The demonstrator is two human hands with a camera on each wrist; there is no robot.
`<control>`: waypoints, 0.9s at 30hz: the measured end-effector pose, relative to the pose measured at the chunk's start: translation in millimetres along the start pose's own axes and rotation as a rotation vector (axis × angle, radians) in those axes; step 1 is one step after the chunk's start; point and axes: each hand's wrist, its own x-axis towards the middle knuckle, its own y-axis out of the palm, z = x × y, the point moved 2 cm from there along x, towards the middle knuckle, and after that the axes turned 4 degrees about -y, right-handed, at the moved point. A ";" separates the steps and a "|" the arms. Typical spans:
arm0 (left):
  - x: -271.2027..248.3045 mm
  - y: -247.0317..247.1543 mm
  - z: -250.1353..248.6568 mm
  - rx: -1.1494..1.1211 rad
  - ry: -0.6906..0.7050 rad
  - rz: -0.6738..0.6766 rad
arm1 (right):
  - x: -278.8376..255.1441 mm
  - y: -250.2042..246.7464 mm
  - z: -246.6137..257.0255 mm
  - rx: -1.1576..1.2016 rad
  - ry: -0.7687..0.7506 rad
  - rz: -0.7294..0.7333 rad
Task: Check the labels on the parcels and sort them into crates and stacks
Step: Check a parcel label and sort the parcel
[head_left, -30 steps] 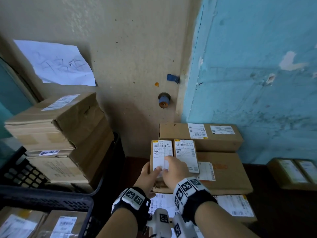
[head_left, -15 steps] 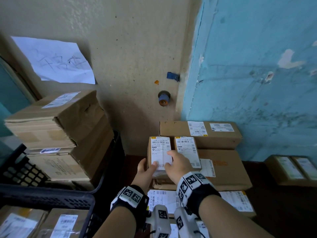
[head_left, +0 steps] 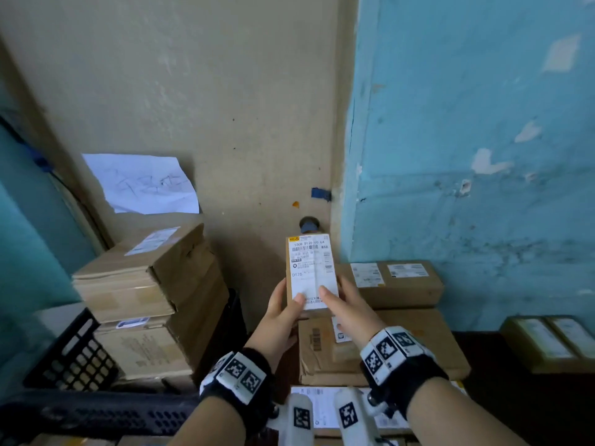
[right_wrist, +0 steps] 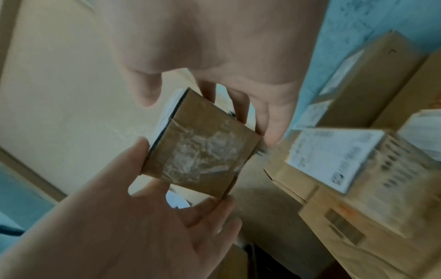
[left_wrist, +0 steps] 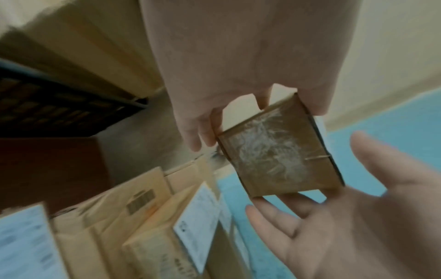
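Observation:
A small narrow cardboard parcel (head_left: 310,272) with a white label marked D126 is held up in front of the beige wall, label facing me. My left hand (head_left: 291,304) grips its lower left side, thumb on the label. My right hand (head_left: 335,297) holds the lower right side, thumb also on the label. The left wrist view shows the parcel's taped end (left_wrist: 279,158) between the left fingers (left_wrist: 198,136) and the right hand (left_wrist: 334,217). In the right wrist view the same end (right_wrist: 200,151) sits between the right fingers (right_wrist: 262,117) and the left hand (right_wrist: 167,217).
Below the hands lies a stack of labelled cartons (head_left: 402,346), with another carton (head_left: 399,281) against the blue wall. Left, cartons (head_left: 145,300) are piled in a black crate (head_left: 70,358). Two small parcels (head_left: 547,342) lie at the right. A paper sheet (head_left: 145,185) hangs on the wall.
Both hands have lifted the left small parcel off the stack and raised it, label towards me. Its neighbour stayed on the carton. My view has tilted upward.

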 end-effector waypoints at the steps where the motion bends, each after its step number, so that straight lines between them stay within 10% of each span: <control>1: -5.3 6.1 -11.2 0.015 0.046 0.030 | -5.4 -6.3 11.9 0.032 -0.041 0.002; 17: -90.0 119.5 -209.9 0.078 0.649 0.192 | -82.7 -106.4 208.5 0.129 -0.657 -0.073; 27: -139.1 143.0 -223.0 0.105 0.821 0.178 | -131.2 -129.7 217.1 0.279 -0.798 0.082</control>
